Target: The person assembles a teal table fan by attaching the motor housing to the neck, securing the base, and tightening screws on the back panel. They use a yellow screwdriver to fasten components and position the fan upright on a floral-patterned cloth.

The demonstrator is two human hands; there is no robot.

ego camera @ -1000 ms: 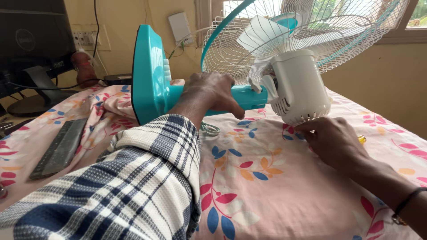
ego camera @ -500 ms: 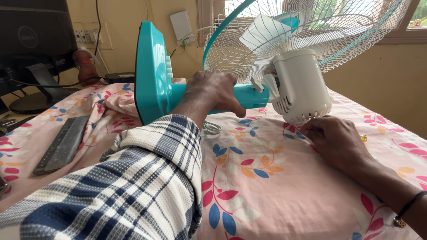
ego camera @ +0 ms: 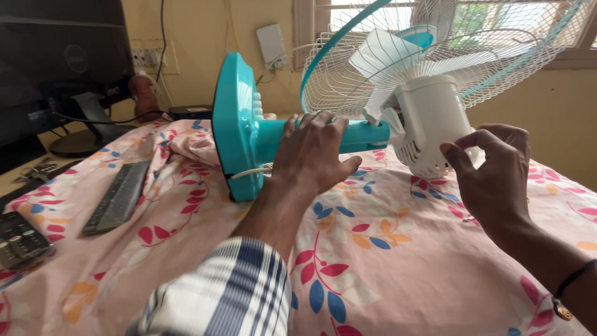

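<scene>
Head view, left hand (ego camera: 314, 152) grasping smooth teal fan stem (ego camera: 360, 135); right hand (ego camera: 494, 168) gripping ribbed white motor housing (ego camera: 432, 121)
</scene>
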